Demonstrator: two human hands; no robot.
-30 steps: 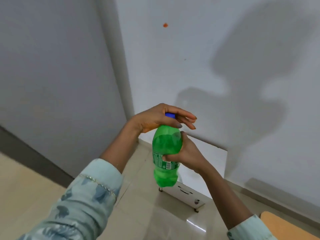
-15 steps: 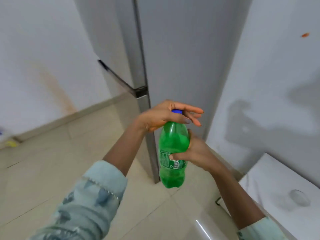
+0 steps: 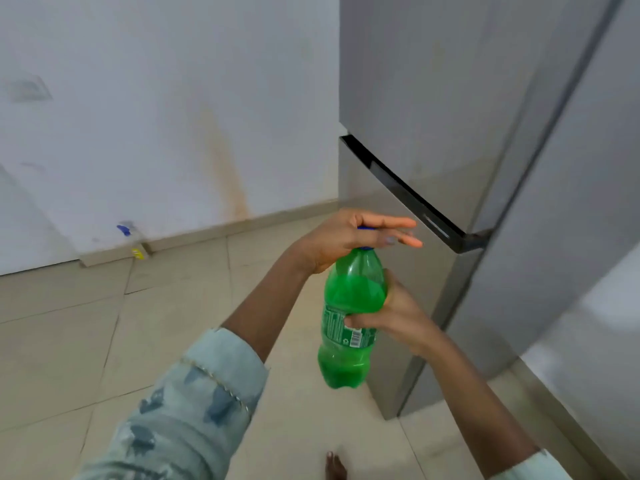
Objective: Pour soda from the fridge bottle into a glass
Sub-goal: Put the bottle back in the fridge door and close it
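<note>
While the white wall [image 3: 138, 98] fills the far left, a tall grey fridge [image 3: 433, 98] stands on the right with its doors shut. Pale floor tiles [image 3: 104, 341] spread out below. Near the bottom left is a light blue sleeve [image 3: 194, 403] with darker patches, on the left arm. Up in the air, in front of the low fridge door, is the green soda bottle [image 3: 349, 296]. It stands almost straight up, and the soda inside comes up to its shoulder. The right hand [image 3: 398, 313] grips it round the middle, over the label. The left hand [image 3: 343, 237] sits on top, its thumb and fingers holding the blue cap [image 3: 365, 229], with the fingers pointing right. Far off, at the bottom of the wall, stands a little spray bottle [image 3: 133, 240]. Bare toes [image 3: 335, 465] peek in at the bottom edge.
</note>
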